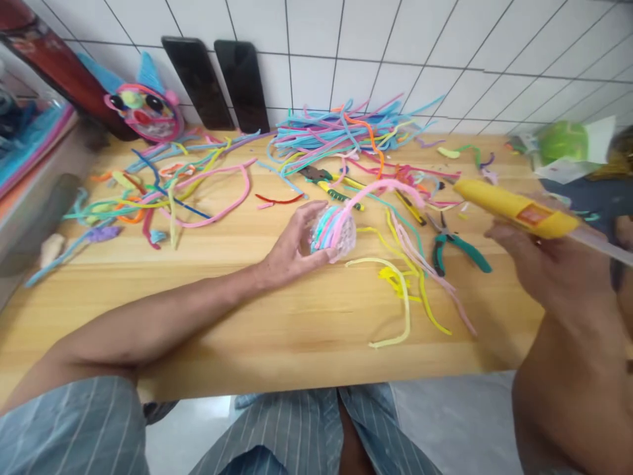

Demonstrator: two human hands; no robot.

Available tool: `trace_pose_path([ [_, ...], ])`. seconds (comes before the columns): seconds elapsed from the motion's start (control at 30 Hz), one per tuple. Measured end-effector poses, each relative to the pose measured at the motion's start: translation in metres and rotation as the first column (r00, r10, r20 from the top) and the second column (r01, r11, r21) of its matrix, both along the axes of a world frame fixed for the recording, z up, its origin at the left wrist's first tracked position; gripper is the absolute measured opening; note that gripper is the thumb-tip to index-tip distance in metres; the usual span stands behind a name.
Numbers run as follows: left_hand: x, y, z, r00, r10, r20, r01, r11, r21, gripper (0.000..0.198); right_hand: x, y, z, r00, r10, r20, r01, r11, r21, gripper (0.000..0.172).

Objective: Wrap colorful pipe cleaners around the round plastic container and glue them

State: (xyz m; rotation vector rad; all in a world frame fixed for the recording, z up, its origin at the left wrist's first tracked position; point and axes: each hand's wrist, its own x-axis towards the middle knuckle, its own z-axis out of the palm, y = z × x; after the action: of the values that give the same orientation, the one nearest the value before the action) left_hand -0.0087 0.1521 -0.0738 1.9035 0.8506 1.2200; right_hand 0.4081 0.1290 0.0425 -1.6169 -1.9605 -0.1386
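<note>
Pale wooden tabletop [277, 343] below white tiled wall [395, 33], with tangled heap of multicoloured pipe cleaners [341, 132] at the back. Left hand [291, 247] at centre, fingers curled and clamped round small round bundle of pastel pipe cleaners [333, 231], just above the wood. Loose yellow pipe cleaners [400, 290] and green-handled pliers [457, 247] lying between bundle and right hand [539, 264], fingers closed round blurred yellow plastic glue gun [514, 208], tip toward the bundle, well apart from it.

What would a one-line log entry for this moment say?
left hand: holds pipe-cleaner ball | right hand: holds yellow glue gun, apart from ball | table: loose pipe cleaners, green pliers
</note>
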Motion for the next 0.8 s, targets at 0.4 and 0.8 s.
trace_pose_path([
  [0.4,-0.002,-0.002,0.007,0.999,-0.007,0.044,0.012,0.994,-0.108,0.082,-0.09,-0.007,-0.034,0.87,0.486,0.084,-0.477,0.873,-0.104,0.032],
  [0.8,-0.005,-0.003,0.008,0.998,-0.061,-0.02,0.059,0.995,-0.081,0.082,-0.105,-0.002,-0.044,0.771,0.616,0.162,-0.632,0.771,0.076,0.034],
])
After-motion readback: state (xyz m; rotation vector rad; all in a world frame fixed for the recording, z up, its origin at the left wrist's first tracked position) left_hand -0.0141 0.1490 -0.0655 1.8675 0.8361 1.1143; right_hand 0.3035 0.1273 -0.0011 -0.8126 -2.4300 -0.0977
